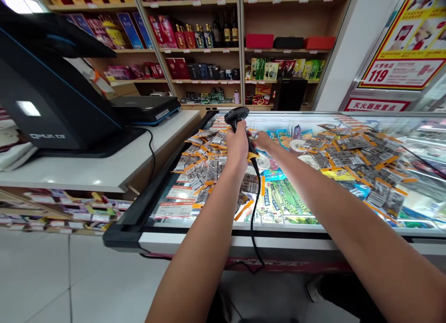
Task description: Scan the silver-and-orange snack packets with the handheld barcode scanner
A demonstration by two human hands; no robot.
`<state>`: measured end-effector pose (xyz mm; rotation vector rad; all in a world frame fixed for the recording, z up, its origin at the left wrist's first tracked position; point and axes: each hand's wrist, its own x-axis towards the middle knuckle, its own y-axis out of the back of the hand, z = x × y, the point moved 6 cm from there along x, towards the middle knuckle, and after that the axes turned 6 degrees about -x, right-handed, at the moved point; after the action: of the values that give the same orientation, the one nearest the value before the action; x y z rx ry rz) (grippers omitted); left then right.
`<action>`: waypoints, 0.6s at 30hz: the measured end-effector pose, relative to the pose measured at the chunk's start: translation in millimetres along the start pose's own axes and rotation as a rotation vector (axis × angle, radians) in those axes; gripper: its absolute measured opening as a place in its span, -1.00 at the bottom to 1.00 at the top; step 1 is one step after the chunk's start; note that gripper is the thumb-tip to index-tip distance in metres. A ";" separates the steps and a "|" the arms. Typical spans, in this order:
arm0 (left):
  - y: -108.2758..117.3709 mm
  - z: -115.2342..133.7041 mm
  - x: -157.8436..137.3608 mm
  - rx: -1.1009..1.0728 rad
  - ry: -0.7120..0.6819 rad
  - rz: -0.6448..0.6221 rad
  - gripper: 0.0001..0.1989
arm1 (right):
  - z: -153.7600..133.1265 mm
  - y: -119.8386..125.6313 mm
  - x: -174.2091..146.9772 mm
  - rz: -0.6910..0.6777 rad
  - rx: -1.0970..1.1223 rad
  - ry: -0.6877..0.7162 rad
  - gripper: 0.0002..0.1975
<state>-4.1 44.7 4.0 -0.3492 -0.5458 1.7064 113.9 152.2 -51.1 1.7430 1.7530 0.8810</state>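
Observation:
My left hand (238,144) is wrapped round the grip of a black and yellow barcode scanner (237,113), held upright above the glass freezer top. A black cable (257,188) hangs from its handle over the freezer's front edge. Just right of the scanner, my right hand (264,140) has its fingers curled low over the packets; the scanner partly hides the fingertips, and what they pinch is not clear. Small clear snack packets with orange edges (204,172) are heaped on the left part of the glass. A second heap of such packets (351,149) spreads across the right part.
The chest freezer (209,239) stands before me, with bagged frozen goods (289,197) under its glass. At left, a counter (114,170) bears a black checkout machine (59,91) and a scale (144,108). Behind are shelves (202,51) of boxes and bottles.

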 end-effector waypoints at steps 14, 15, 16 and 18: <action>-26.7 -15.9 -8.6 0.186 0.020 -0.341 -0.78 | 72.9 92.2 -58.2 0.237 0.309 0.050 -0.52; -32.9 -18.8 -14.8 0.228 0.032 -0.417 -0.78 | 78.3 103.8 -66.2 0.275 0.285 0.077 -0.53; -38.9 -22.1 -21.5 0.267 0.043 -0.490 -0.79 | 83.3 114.2 -74.0 0.309 0.263 0.101 -0.55; -49.1 -29.0 -34.7 0.336 0.057 -0.616 -0.81 | 93.2 131.5 -87.4 0.380 0.217 0.121 -0.58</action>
<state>58.8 22.4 3.5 0.0194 -0.2734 1.1557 274.6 69.1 -21.7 2.2593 1.6704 0.9972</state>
